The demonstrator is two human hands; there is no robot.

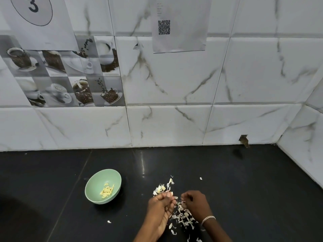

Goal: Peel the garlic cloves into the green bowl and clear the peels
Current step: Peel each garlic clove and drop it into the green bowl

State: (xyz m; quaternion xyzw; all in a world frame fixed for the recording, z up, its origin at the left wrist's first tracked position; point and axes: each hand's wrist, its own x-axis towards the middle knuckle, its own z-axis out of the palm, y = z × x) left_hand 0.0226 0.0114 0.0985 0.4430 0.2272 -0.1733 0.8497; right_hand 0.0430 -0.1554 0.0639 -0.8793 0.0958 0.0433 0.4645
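The green bowl [97, 180] stands on the black counter left of my hands, with several peeled yellow garlic cloves [107, 190] inside. My left hand [161, 206] and my right hand [194, 203] meet over a heap of white garlic peels [183, 217]. Both have curled fingers and pinch a small garlic clove [175, 197] between them; the clove is mostly hidden by the fingertips. More unpeeled cloves and skins [161, 188] lie just beyond my left hand.
The black counter [244, 180] runs back to a white marble-tiled wall [174, 123] and a side wall at the right. Stray peel bits lie at the left [109, 221] and the right [201, 178]. A bracelet sits on my right wrist [208, 218].
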